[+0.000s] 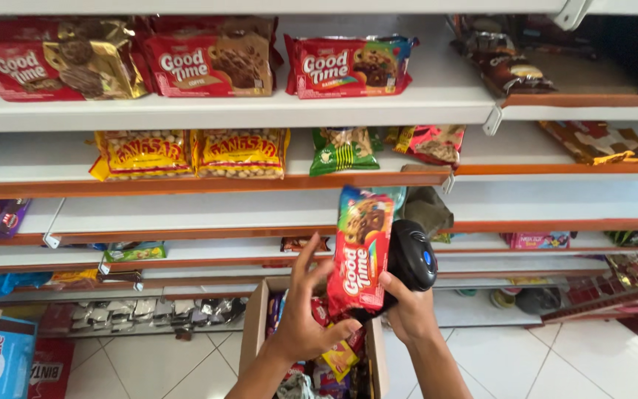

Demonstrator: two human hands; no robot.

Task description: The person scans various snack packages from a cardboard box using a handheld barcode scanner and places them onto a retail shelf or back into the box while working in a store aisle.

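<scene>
My left hand point(306, 314) holds a red cookie packet point(359, 251) upright by its lower edge, fingers spread along its left side. My right hand point(407, 307) grips a black handheld barcode scanner point(411, 258) right behind the packet, touching its right edge. Both hands hover over an open cardboard box point(254, 325) filled with mixed snack packets. Similar red cookie packets point(348, 66) lie on the top shelf.
White shelves with orange edges point(208, 181) carry yellow peanut bags point(190, 154), a green bag point(343, 150) and brown packets point(592, 142) at right. Lower shelves hold small items. A blue carton point(5, 358) stands on the white tiled floor at left.
</scene>
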